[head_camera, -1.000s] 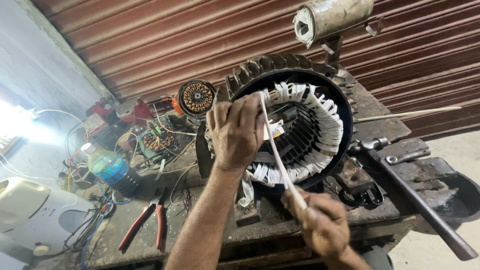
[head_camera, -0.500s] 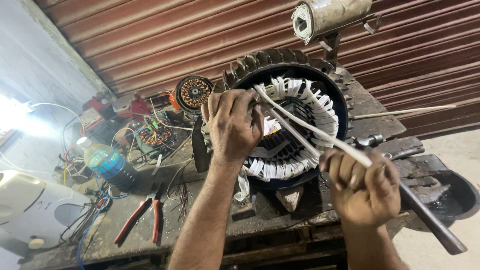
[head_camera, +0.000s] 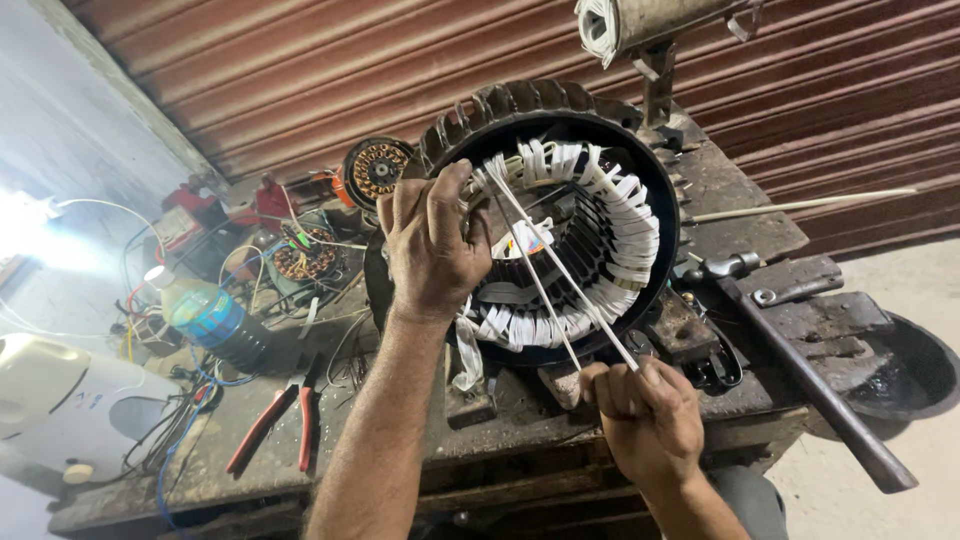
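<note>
A large black motor stator (head_camera: 560, 105) stands on edge on the workbench, its bore ringed with white-taped windings (head_camera: 630, 215). My left hand (head_camera: 430, 245) grips the stator's left rim and the windings there. My right hand (head_camera: 645, 415), low in front of the stator, is closed on two strands of white tape (head_camera: 555, 270) that run taut up to the windings by my left hand.
Red-handled pliers (head_camera: 275, 425) lie on the bench at the left, near a blue-labelled bottle (head_camera: 205, 320), tangled wires and a small copper-wound stator (head_camera: 375, 168). A bench vise with a long handle (head_camera: 810, 375) sits at the right, a black pan (head_camera: 905, 375) beyond it.
My right hand swung right with the tape, then came back down to the front centre, and two strands now run taut. My left hand stays on the stator's rim.
</note>
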